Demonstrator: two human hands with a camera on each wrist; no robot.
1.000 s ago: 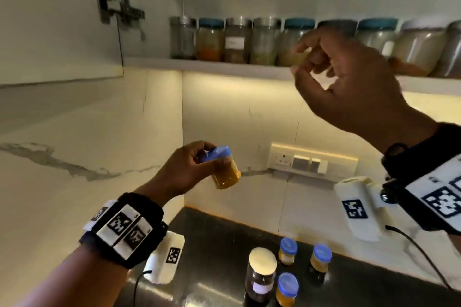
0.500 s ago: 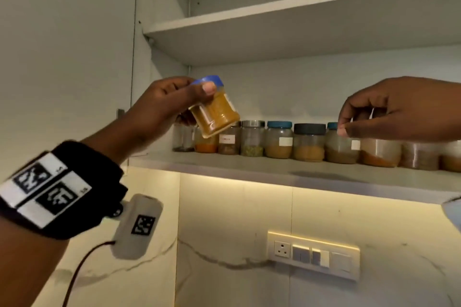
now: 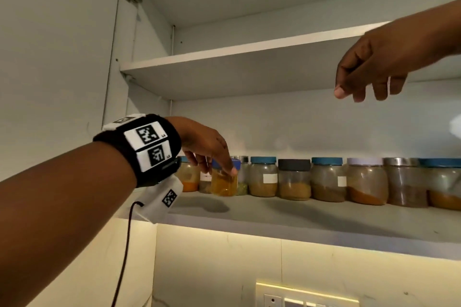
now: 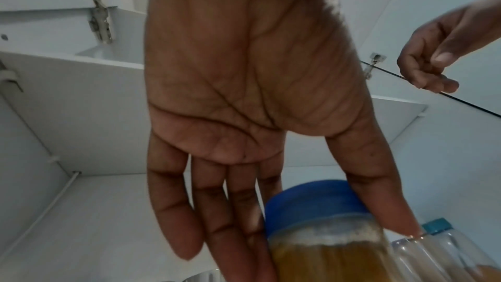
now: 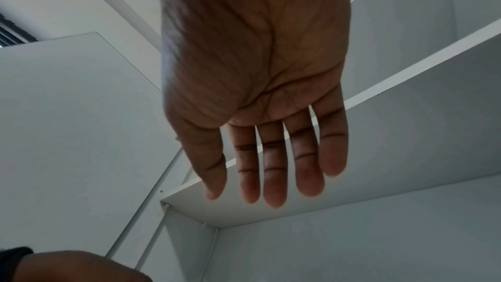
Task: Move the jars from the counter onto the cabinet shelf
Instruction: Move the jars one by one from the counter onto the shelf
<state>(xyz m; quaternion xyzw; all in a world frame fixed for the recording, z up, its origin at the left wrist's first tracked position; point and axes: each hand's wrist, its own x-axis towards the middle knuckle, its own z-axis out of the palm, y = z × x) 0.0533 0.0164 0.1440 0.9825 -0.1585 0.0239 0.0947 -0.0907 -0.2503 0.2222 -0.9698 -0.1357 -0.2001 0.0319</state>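
A small jar (image 3: 223,183) with a blue lid and yellow-brown contents stands at the left of the lower cabinet shelf (image 3: 299,217), in front of the back row. My left hand (image 3: 219,169) holds it from above, thumb on one side of the lid and fingers on the other. The left wrist view shows the jar (image 4: 320,233) wedged between thumb and index finger of the left hand (image 4: 306,241). My right hand (image 3: 361,95) hangs in the air at the upper right, fingers relaxed and empty; the right wrist view shows the right hand (image 5: 271,192) with straight fingers.
Several filled jars (image 3: 294,179) line the back of the lower shelf, left to right. An upper shelf (image 3: 249,57) sits above. The cabinet door (image 3: 50,57) stands open on the left. A switch plate (image 3: 306,296) is on the wall below.
My left hand has carried the jar from the air down onto the lower shelf. My right hand has risen and its fingers have loosened. The view has tilted upward.
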